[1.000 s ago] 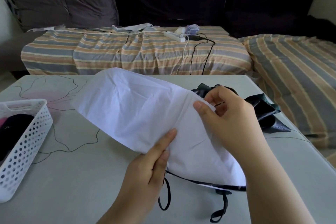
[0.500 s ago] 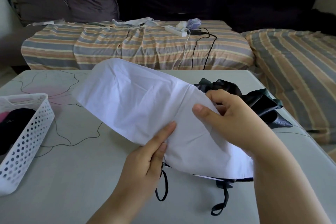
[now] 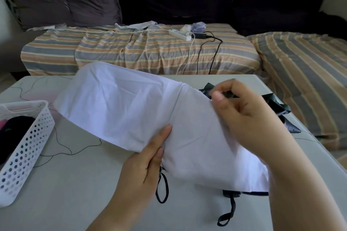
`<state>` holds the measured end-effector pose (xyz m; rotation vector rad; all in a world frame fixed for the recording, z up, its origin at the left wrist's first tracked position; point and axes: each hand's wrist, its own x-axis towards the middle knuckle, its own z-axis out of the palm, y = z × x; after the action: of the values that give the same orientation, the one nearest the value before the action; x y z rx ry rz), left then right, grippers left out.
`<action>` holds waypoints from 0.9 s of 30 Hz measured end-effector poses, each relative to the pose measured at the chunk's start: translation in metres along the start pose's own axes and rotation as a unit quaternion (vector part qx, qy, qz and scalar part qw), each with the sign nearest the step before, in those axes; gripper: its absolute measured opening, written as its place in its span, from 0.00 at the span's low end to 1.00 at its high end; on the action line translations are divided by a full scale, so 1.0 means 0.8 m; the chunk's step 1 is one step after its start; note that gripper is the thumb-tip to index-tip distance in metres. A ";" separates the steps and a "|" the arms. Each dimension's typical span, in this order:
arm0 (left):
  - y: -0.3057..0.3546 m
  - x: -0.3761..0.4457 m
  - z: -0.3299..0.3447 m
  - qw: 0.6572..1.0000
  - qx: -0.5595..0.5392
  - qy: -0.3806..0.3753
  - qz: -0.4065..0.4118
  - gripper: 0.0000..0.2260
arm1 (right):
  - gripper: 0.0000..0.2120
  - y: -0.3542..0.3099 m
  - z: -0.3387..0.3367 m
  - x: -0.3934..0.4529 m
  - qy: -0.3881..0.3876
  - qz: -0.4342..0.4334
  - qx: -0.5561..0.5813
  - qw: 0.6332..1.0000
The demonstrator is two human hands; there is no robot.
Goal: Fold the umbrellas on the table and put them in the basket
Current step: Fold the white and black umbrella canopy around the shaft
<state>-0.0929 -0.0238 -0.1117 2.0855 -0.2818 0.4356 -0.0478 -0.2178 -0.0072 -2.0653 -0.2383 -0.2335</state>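
Both bare forearms reach forward from the near edge of the worktop. The left hand (image 3: pixel 145 163) pinches white fabric between its thumb and fingers (image 3: pixel 159 154), thumb on top, pointing away. The right hand (image 3: pixel 242 116) is raised higher, wrist bent, its thumb and curled fingers pinching the fabric's upper edge.

umbrella: white canopy (image 3: pixel 131 110) held up over the table (image 3: pixel 75 184), dark underside peeking out on the right
left hand: left hand (image 3: pixel 144 163) pinching the canopy's lower edge
right hand: right hand (image 3: pixel 242 110) gripping the far fold
straps: black loops (image 3: pixel 162 189) dangling underneath
basket: white perforated basket (image 3: pixel 28 148) at left, something dark inside
behind: striped sofa (image 3: pixel 140 52) with a power strip (image 3: pixel 180 34)
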 end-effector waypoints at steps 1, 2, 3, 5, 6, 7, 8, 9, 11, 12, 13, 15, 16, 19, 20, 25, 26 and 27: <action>0.001 0.000 0.000 1.000 0.003 -0.004 0.003 0.22 | 0.12 0.001 0.001 0.000 -0.023 0.014 -0.022 0.999; 0.002 0.000 0.000 1.000 0.003 -0.009 0.005 0.20 | 0.13 0.001 0.003 -0.001 -0.047 0.025 -0.049 0.997; 0.003 -0.001 0.000 1.000 0.003 -0.012 0.007 0.20 | 0.13 0.000 0.003 -0.001 -0.061 0.035 -0.075 0.995; 0.001 -0.002 0.000 1.000 0.010 -0.010 0.016 0.20 | 0.13 -0.001 0.004 -0.001 -0.062 0.046 -0.109 0.991; 0.001 -0.002 0.001 1.000 0.015 -0.007 0.023 0.21 | 0.14 -0.001 0.004 -0.001 -0.056 0.051 -0.112 0.991; 0.000 -0.002 0.001 0.999 0.020 -0.004 0.029 0.21 | 0.16 -0.001 0.004 -0.001 -0.051 0.058 -0.107 0.991; -0.001 -0.001 0.001 0.999 0.027 0.001 0.034 0.21 | 0.16 -0.001 0.003 -0.002 -0.049 0.065 -0.098 0.992; -0.002 -0.001 0.001 0.999 0.034 0.005 0.041 0.22 | 0.15 0.000 0.003 -0.002 -0.051 0.068 -0.086 0.993; -0.006 0.000 0.000 0.997 0.055 0.015 0.058 0.23 | 0.08 -0.001 0.004 -0.003 -0.048 0.063 -0.050 0.996; -0.008 0.000 -0.001 0.996 0.064 0.021 0.065 0.23 | 0.06 -0.002 0.004 -0.004 -0.037 0.054 -0.032 0.997; -0.009 0.000 -0.001 0.995 0.068 0.025 0.072 0.23 | 0.05 -0.003 0.004 -0.004 -0.022 0.042 -0.014 0.999; -0.012 0.000 -0.001 0.992 0.080 0.034 0.089 0.24 | 0.03 -0.007 0.003 -0.003 0.000 0.026 -0.009 1.000; -0.013 0.001 0.000 0.990 0.090 0.036 0.099 0.25 | 0.03 -0.010 0.003 -0.004 0.001 0.024 -0.031 0.999; -0.016 0.002 0.002 0.987 0.105 0.025 0.117 0.26 | 0.06 -0.011 0.004 -0.005 0.008 0.012 -0.107 0.994; -0.017 0.002 0.003 0.987 0.106 0.019 0.122 0.27 | 0.07 -0.011 0.005 -0.006 0.015 0.000 -0.125 0.992; -0.012 0.000 0.003 0.987 0.093 0.024 0.130 0.20 | 0.04 -0.020 0.009 -0.009 0.008 -0.049 -0.095 0.994; -0.010 -0.001 0.003 0.991 0.079 0.032 0.103 0.21 | 0.04 -0.020 0.009 -0.008 0.002 -0.029 -0.067 0.997; -0.008 -0.002 0.003 0.995 0.064 0.035 0.074 0.22 | 0.06 -0.017 0.008 -0.007 0.003 -0.008 -0.053 0.999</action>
<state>-0.0913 -0.0221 -0.1184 2.1760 -0.3765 0.6294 -0.0566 -0.2059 -0.0003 -2.1676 -0.2439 -0.2687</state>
